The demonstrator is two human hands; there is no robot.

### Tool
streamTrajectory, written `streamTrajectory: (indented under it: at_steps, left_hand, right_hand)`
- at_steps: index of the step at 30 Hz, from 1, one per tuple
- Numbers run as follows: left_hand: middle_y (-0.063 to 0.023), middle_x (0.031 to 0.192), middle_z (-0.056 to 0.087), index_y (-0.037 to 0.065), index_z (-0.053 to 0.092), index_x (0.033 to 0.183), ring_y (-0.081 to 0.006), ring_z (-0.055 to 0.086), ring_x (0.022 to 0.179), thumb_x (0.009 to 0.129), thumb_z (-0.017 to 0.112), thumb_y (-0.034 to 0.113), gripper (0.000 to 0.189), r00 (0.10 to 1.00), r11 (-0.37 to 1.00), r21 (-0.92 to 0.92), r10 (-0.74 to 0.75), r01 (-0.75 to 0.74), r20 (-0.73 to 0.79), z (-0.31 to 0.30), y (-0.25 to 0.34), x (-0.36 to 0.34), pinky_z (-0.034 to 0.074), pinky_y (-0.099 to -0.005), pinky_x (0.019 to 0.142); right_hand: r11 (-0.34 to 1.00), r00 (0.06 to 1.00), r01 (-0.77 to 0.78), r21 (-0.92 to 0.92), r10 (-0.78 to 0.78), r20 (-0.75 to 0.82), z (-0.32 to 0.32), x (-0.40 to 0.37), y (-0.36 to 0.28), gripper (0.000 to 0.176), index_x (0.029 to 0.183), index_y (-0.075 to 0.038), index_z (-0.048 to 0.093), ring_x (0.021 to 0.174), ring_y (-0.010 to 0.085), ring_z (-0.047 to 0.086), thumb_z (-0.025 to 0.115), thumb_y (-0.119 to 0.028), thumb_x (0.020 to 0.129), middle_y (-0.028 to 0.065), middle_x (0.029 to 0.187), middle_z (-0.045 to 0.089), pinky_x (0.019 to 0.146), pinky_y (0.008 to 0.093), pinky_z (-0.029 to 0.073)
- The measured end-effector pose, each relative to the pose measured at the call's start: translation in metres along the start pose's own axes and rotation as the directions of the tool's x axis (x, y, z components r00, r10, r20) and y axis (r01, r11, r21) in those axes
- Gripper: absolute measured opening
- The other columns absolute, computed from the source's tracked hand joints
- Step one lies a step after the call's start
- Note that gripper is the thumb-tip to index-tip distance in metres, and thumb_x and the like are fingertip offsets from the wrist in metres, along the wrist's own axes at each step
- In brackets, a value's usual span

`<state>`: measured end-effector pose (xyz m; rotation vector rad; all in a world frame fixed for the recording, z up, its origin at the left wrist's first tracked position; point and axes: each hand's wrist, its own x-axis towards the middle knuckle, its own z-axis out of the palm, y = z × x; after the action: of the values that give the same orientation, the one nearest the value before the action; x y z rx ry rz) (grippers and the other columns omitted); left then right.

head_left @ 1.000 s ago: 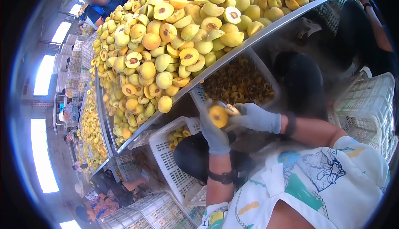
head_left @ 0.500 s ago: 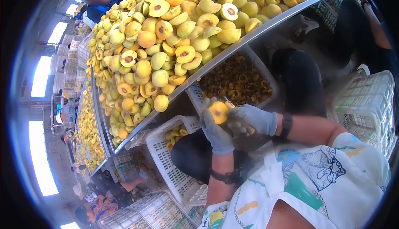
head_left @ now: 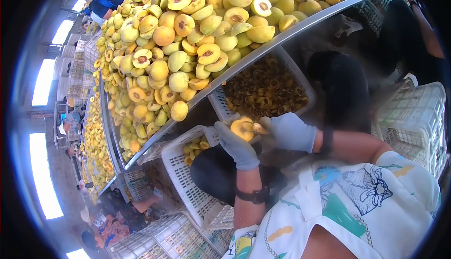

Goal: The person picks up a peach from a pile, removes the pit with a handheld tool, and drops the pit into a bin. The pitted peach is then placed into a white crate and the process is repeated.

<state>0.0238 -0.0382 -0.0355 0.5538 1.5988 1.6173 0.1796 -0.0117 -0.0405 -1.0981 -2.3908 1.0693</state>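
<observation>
My left hand [head_left: 238,147], in a grey glove, is closed around a yellow peach half [head_left: 242,128], cut face up. My right hand [head_left: 290,133], gloved too, grips a small pitting tool [head_left: 259,128]; its end meets the right side of the fruit's cut face. The fist hides most of the tool. Beyond my hands sits a white crate [head_left: 307,89] filled with brown pits and scooped scraps [head_left: 265,87]. By my left forearm stands another white crate [head_left: 188,191] with several yellow fruit pieces [head_left: 195,150] in it.
A metal-edged table [head_left: 206,94] carries a big heap of halved peaches [head_left: 159,71]. Stacked white crates [head_left: 413,122] stand at the right. Another person's leg and arm [head_left: 418,33] show at the upper right. More people sit along the table at the left.
The peach half and both hands have shifted slightly left. The tool has turned so that its end now touches the cut face; its handle has gone out of sight.
</observation>
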Motion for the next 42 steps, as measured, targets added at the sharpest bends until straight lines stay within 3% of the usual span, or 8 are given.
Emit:
streamTrajectory:
  at_steps: [7,15,18,27,33,36,39,42]
  left_hand:
    - [-0.0109,0.089,0.064,-0.003,0.065,0.096,-0.0212,0.061,0.083,0.103,0.035,0.048,0.059,0.993,0.998,0.058,0.016,-0.009,-0.117,0.011,0.006,-0.012,0.051,-0.0316,0.082]
    - [-0.0105,0.086,0.066,-0.003,0.066,0.089,-0.0198,0.061,0.081,0.102,0.042,0.045,0.055,0.977,0.991,0.118,0.085,-0.063,-0.194,0.011,0.001,-0.011,0.050,-0.0319,0.077]
    - [-0.0118,0.087,0.061,-0.001,0.057,0.088,-0.0195,0.059,0.081,0.103,0.037,0.037,0.045,0.969,0.943,0.302,0.192,-0.140,-0.153,0.025,0.017,-0.020,0.049,-0.0317,0.075]
    - [-0.0137,0.089,0.060,-0.008,0.053,0.098,-0.0188,0.057,0.079,0.103,0.045,0.032,0.041,0.961,0.917,0.315,0.273,-0.246,-0.045,0.018,0.006,-0.019,0.048,-0.0316,0.071]
    - [-0.0092,0.080,0.068,-0.006,0.068,0.091,-0.0156,0.061,0.070,0.104,0.046,0.032,0.046,0.894,0.787,0.464,0.446,-0.407,0.027,0.012,-0.004,-0.013,0.049,-0.0278,0.066]
    - [-0.0144,0.091,0.063,-0.010,0.053,0.103,-0.0185,0.059,0.079,0.103,0.047,0.032,0.042,0.972,0.943,0.263,0.228,-0.205,-0.060,0.021,0.004,-0.019,0.050,-0.0309,0.069]
    - [-0.0137,0.087,0.064,-0.011,0.057,0.103,-0.0180,0.061,0.078,0.103,0.047,0.032,0.044,0.983,0.952,0.260,0.178,-0.162,-0.040,0.019,0.002,-0.016,0.051,-0.0320,0.069]
    - [-0.0127,0.081,0.065,-0.011,0.060,0.098,-0.0182,0.062,0.074,0.103,0.047,0.031,0.044,0.952,0.856,0.430,0.304,-0.286,0.029,0.017,-0.001,-0.015,0.051,-0.0314,0.069]
  right_hand:
    - [0.997,0.996,-0.073,-0.024,0.074,0.040,-0.001,-0.002,-0.021,0.037,0.096,-0.003,0.051,0.062,0.0390,0.064,0.068,-0.031,0.079,0.0185,0.069,0.063,0.057,0.0462,0.052]
    - [0.990,0.987,-0.140,0.012,0.139,0.087,0.008,-0.006,-0.027,0.029,0.096,0.001,0.053,0.065,0.0373,0.068,0.059,-0.027,0.090,0.0179,0.070,0.066,0.057,0.0449,0.053]
    - [0.987,0.984,-0.151,0.054,0.145,0.103,0.015,-0.006,-0.022,0.031,0.097,0.002,0.054,0.067,0.0382,0.067,0.059,-0.028,0.090,0.0188,0.072,0.066,0.059,0.0452,0.053]
    - [0.983,0.990,-0.102,0.155,0.086,0.109,0.027,-0.008,-0.008,0.032,0.099,0.002,0.055,0.073,0.0395,0.067,0.057,-0.028,0.091,0.0228,0.077,0.067,0.065,0.0449,0.053]
    - [0.973,0.979,-0.168,0.160,0.145,0.143,0.017,-0.009,-0.011,0.035,0.099,0.004,0.055,0.073,0.0389,0.066,0.062,-0.028,0.086,0.0221,0.078,0.065,0.066,0.0439,0.053]
    - [0.972,0.970,-0.198,0.129,0.175,0.171,0.017,-0.009,-0.011,0.036,0.100,0.004,0.055,0.075,0.0389,0.065,0.063,-0.028,0.085,0.0226,0.080,0.065,0.067,0.0434,0.052]
    - [0.945,0.978,-0.186,0.269,0.152,0.142,0.022,-0.007,-0.007,0.033,0.100,0.004,0.056,0.076,0.0395,0.066,0.060,-0.027,0.087,0.0232,0.081,0.065,0.068,0.0439,0.053]
    - [0.904,0.973,-0.215,0.370,0.168,0.156,0.035,-0.005,-0.001,0.031,0.101,0.003,0.056,0.078,0.0399,0.066,0.058,-0.025,0.089,0.0235,0.083,0.066,0.069,0.0442,0.052]
